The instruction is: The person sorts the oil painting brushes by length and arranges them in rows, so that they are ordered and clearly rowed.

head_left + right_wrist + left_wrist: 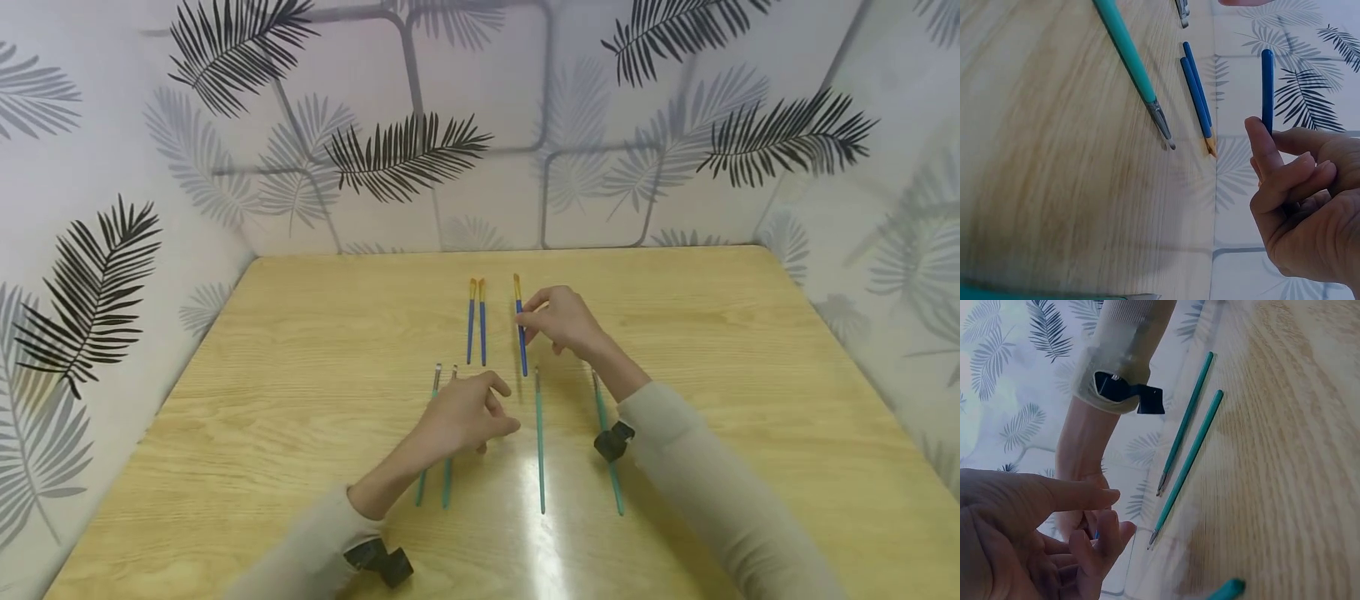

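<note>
A blue paintbrush [522, 350] with a yellow ferrule and brown bristles is pinched between the thumb and fingers of my right hand [564, 321], bristles pointing to the back. In the right wrist view its blue handle end [1267, 87] sticks up past the fingertips. My left hand [465, 412] holds nothing, its fingers loosely bent above a pair of green paintbrushes [447, 483] and partly covering them. Two more blue paintbrushes [483, 333] lie side by side on the table, left of the held one.
One green paintbrush [541, 450] lies in the middle of the wooden table [300, 333]. Another green paintbrush [602, 404] lies slanted under my right wrist, partly hidden. Behind the table stands a wall covering [495, 200] with a leaf print.
</note>
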The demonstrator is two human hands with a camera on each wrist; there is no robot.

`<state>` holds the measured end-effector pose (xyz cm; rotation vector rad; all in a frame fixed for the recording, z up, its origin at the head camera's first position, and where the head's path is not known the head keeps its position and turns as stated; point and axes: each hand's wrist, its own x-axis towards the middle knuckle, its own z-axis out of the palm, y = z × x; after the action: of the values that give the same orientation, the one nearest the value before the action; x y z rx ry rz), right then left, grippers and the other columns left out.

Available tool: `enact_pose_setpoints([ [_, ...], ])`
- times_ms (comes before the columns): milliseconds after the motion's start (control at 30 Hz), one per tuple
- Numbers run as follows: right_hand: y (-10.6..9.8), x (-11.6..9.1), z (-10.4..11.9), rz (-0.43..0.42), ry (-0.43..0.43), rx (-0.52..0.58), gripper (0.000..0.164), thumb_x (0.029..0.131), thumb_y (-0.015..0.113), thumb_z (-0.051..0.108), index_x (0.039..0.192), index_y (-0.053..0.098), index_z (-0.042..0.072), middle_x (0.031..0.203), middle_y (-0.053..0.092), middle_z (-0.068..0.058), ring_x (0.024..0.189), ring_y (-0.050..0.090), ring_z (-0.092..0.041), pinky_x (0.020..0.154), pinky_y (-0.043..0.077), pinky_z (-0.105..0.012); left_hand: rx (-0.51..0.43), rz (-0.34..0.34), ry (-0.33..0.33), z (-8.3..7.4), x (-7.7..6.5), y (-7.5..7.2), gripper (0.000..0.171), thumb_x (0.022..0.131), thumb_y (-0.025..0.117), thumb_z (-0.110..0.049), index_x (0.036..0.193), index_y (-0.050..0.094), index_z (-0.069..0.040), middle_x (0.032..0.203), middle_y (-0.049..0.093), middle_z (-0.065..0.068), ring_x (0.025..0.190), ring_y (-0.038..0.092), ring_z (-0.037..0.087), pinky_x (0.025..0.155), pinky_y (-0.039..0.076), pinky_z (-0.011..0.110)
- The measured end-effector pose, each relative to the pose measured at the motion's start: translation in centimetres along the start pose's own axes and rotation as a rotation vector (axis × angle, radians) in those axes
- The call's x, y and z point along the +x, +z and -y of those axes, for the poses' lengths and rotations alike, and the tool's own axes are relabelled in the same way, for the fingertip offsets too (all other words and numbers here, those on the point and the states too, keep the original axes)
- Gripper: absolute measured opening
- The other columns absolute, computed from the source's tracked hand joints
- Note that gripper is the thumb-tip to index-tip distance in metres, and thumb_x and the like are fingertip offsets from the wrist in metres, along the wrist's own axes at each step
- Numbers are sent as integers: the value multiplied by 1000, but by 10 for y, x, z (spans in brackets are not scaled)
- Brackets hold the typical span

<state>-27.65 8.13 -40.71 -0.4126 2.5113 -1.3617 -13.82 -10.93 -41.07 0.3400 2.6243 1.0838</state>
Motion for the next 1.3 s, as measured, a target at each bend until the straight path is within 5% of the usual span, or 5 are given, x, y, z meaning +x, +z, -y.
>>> enact_pose_setpoints([
  [467,3,13,-4,-8,0,-17,31,99,70,17,119,67,-7,80,77,-13,40,48,-8,43,48,-24,-5,30,2,-6,10,27,47,91,78,-20,128,63,5,88,79,9,47,67,15,43,41,20],
  [733,6,20,-3,0,-3,-5,29,100,69,15,118,68,-7,82,77,-15,43,55,-14,43,48,-24,48,36,-36,-8,14,32,48,90,81,-24,126,66,4,96,79,13,50,67,13,52,49,25],
  [1033,10,32,-7,-18,52,-32,26,99,70,15,116,70,-4,80,77,-12,62,69,-23,44,47,-22,110,39,-64,-12,17,33,51,88,82,-27,127,69,4,60,68,-2,46,65,10,45,42,21],
  [1300,17,40,-9,-17,52,-48,22,98,70,16,109,73,-4,78,76,-12,53,62,-15,44,47,-22,139,25,-53,-12,18,35,35,88,82,-26,109,76,3,50,63,-2,43,62,10,40,32,18],
])
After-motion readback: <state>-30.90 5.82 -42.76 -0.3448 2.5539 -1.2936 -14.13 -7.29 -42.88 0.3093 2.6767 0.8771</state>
